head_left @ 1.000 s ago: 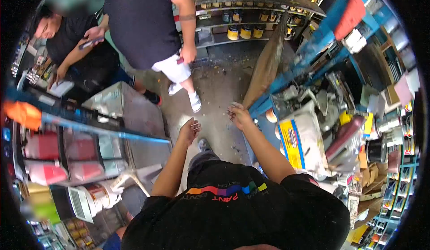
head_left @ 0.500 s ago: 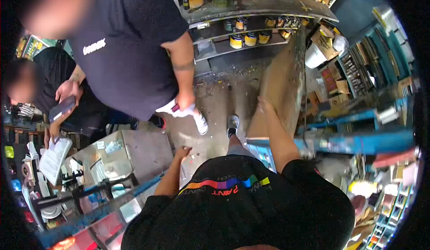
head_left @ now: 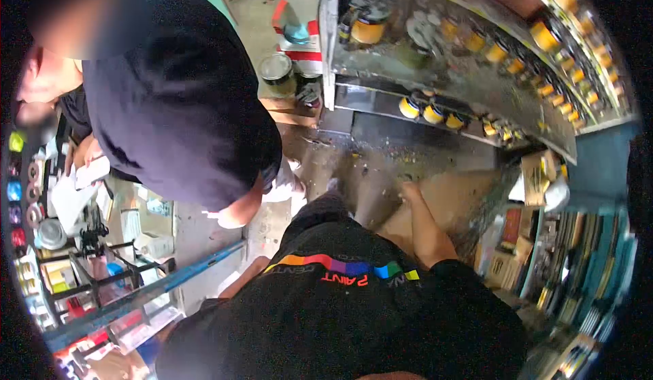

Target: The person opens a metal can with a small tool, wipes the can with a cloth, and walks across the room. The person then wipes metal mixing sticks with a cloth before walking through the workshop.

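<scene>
My right hand (head_left: 409, 191) is stretched forward over the floor, beside a large brown board (head_left: 452, 196) that leans behind my forearm. Its fingers are blurred, and I cannot make out whether it touches the board or holds anything. Of my left arm only part of the forearm (head_left: 246, 278) shows at the left side of my black shirt (head_left: 326, 298); the left hand itself is hidden.
A co-worker in a dark shirt (head_left: 177, 101) stands close on the left, near a second person holding a phone (head_left: 92, 172). Shelves (head_left: 435, 60) with yellow-labelled cans (head_left: 409, 106) span the front and right. A blue rail (head_left: 149, 291) crosses the lower left.
The view has turned right and moved forward toward the shelves. My left hand has dropped from sight. My right hand has stayed extended beside the board, and the nearer co-worker appears closer.
</scene>
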`<action>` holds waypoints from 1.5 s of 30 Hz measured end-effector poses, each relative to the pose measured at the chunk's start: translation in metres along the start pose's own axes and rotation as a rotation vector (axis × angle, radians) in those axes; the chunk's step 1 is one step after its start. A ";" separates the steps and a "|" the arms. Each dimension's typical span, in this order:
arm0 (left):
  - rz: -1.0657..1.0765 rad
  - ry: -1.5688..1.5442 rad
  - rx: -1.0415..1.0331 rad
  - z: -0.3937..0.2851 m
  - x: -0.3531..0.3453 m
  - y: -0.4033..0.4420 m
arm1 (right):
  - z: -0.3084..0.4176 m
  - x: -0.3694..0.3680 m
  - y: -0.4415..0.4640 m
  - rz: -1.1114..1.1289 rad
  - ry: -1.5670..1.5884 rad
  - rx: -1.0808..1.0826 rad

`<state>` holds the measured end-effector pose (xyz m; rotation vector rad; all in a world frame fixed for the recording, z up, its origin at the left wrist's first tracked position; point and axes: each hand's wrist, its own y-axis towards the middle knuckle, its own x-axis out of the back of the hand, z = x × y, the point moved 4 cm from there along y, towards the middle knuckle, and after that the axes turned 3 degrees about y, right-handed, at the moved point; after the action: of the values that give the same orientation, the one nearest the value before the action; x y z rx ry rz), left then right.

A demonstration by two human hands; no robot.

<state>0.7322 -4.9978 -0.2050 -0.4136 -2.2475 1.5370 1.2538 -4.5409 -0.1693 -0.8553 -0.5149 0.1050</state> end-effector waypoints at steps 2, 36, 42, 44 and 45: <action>0.028 -0.047 -0.043 -0.032 -0.004 0.018 | 0.035 -0.012 0.067 0.112 -0.219 0.236; -1.020 -2.426 0.523 -0.129 -0.145 -0.094 | 0.559 -0.408 0.090 0.826 -0.860 1.002; -1.345 -2.199 0.673 -0.132 -0.062 -0.118 | 0.563 -0.471 0.164 0.899 -1.271 1.201; -1.366 -2.098 0.717 -0.140 -0.027 -0.107 | 0.560 -0.504 0.179 0.834 -1.287 1.021; -1.372 -2.048 0.733 -0.144 -0.005 -0.100 | 0.564 -0.509 0.171 0.754 -1.200 0.728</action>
<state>0.8015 -4.9174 -0.0656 3.1295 -1.1102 1.4422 0.5618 -4.1852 -0.1899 -0.1315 -1.1359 1.4694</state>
